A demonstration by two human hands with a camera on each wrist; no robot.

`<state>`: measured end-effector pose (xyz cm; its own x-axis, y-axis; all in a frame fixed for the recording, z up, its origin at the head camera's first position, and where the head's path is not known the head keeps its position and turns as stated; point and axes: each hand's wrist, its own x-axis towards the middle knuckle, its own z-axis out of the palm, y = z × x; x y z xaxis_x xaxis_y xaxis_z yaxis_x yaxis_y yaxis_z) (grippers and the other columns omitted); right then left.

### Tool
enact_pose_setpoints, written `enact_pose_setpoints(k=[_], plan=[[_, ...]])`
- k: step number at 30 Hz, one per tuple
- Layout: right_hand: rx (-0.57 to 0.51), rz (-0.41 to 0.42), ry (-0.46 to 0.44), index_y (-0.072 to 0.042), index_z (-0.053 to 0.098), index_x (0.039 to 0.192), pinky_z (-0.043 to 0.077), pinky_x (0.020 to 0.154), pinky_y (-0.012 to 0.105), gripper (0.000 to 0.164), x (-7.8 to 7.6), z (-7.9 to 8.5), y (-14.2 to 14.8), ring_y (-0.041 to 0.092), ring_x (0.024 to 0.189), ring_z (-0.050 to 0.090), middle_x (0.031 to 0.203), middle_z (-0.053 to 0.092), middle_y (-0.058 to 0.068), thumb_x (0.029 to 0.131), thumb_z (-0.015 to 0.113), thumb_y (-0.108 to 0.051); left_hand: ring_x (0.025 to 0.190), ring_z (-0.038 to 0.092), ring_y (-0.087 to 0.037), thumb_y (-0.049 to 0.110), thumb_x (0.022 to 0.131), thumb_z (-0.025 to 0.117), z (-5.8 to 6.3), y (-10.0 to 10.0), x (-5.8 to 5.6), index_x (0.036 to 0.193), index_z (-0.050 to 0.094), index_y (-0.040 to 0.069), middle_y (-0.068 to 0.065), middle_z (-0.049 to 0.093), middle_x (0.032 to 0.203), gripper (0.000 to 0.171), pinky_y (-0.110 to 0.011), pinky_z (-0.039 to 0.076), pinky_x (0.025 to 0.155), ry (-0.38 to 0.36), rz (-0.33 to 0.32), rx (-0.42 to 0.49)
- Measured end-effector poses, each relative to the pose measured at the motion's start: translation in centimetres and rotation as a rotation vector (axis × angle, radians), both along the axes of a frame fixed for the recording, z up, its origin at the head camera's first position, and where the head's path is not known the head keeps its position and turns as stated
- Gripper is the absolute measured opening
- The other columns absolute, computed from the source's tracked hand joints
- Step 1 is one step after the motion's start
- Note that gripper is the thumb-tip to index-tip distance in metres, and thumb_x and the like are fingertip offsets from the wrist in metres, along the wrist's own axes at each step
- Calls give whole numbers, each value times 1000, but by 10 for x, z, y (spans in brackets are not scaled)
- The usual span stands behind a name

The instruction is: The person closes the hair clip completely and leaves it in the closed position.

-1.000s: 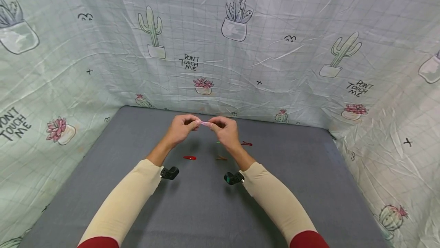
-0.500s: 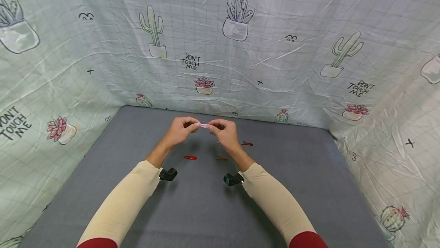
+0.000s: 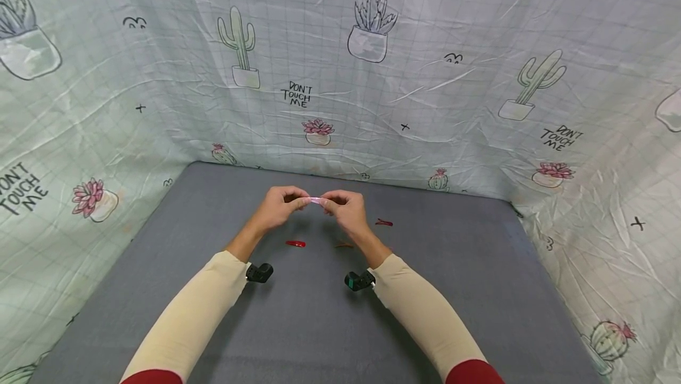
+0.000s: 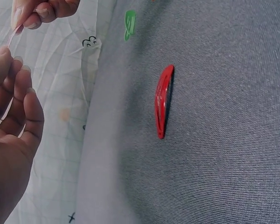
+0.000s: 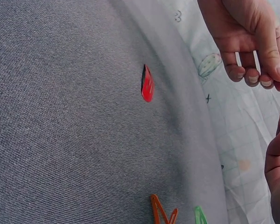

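Observation:
A small pink hair clip [image 3: 315, 200] is held up off the table between both hands. My left hand [image 3: 276, 207] pinches one end with thumb and fingertips. At the other end, my right hand [image 3: 348, 210] grips it the same way. In the left wrist view the pink clip [image 4: 14, 35] appears as a thin sliver between the fingertips. On the table below lies a red snap clip [image 4: 164, 101], with an orange clip [image 5: 157, 209], its two arms spread, to its right. A green clip [image 4: 129, 24] shows in both wrist views and is hidden behind my right hand in the head view.
A dark red clip [image 3: 384, 222] lies spread to the right of my right hand. The grey cloth-covered table [image 3: 308, 325] is enclosed by a pale curtain [image 3: 340, 65] printed with cacti. Black wrist cameras [image 3: 259, 273] hang under both forearms.
Both hands have come slightly lower and nearer with the pink clip, still pinching its two ends. The green clip, partly seen earlier in the head view, is now covered. The clips on the table stay put.

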<state>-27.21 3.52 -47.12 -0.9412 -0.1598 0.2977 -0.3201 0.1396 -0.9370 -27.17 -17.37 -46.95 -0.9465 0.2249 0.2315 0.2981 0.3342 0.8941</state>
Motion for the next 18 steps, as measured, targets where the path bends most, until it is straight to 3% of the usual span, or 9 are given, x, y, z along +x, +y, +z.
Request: enact_pose_setpoints(k=[8,13,18], plan=[[4,16,-38,3,80,96,53,65,25,10,-1,-2,-1,10,67,65,82,75,15,93,78,-7,89,64,-46,18,100,72,-2,-1,2,103,79,2,-29,71,95,18,-31,49,71,46,18,-41],[11,22,-45,3,80,97,53,65,24,11,-1,-1,-2,9,67,66,82,75,13,93,78,-7,79,62,-32,18,99,73,-2,-1,3,100,80,3,-20,72,88,17,-30,47,68,85,60,-78],[6,29,-39,4,79,99,54,66,23,12,-1,-1,-2,8,67,66,86,74,24,94,77,-6,77,61,-25,17,98,73,-3,-1,3,100,80,0,-17,73,87,18,-29,47,68,105,71,-77]])
